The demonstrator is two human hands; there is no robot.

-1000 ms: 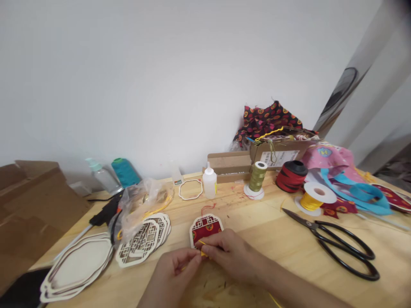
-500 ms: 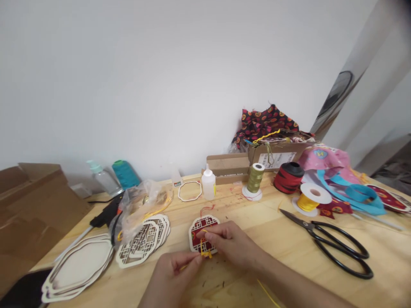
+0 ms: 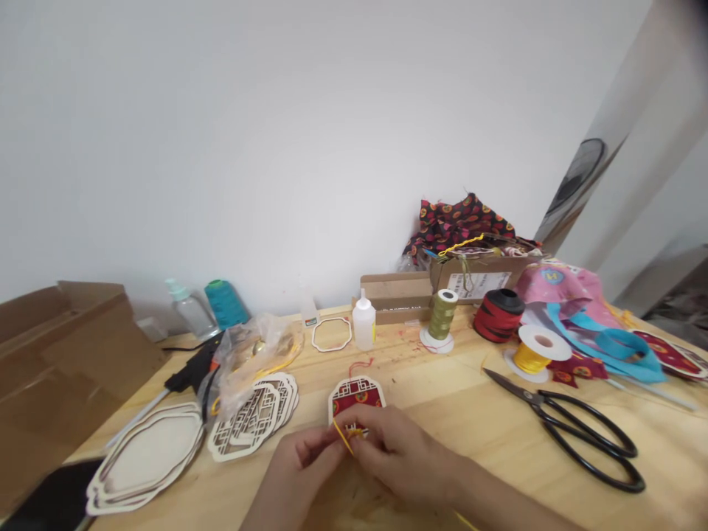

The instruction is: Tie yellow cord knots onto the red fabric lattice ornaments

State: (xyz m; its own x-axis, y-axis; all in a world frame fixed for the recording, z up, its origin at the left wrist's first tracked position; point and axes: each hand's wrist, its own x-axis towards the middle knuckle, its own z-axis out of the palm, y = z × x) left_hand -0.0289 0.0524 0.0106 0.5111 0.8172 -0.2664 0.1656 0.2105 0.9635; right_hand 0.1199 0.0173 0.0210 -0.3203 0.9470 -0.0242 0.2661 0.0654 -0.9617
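Observation:
My left hand (image 3: 310,461) and my right hand (image 3: 395,446) meet at the front middle of the table, fingertips pinched close together. Between them runs a yellow cord (image 3: 343,436), its loop or knot partly hidden by the fingers. Just behind lies a small ornament (image 3: 354,398), a pale lattice frame over red patterned fabric, with a red thread loop at its top. My right hand covers its lower part. Another stretch of yellow cord shows under my right forearm.
Lattice frames (image 3: 248,420) and plain pale panels (image 3: 149,457) are stacked at left near a glue gun (image 3: 191,369). A glue bottle (image 3: 363,324), an olive thread spool (image 3: 442,317) and a yellow cord spool (image 3: 536,350) stand behind. Black-handled scissors (image 3: 575,431) lie right.
My right hand has come down and closer to my left, drawing the yellow cord with it. The fingertips now almost touch and cover more of the ornament's lower edge. The view has shifted slightly.

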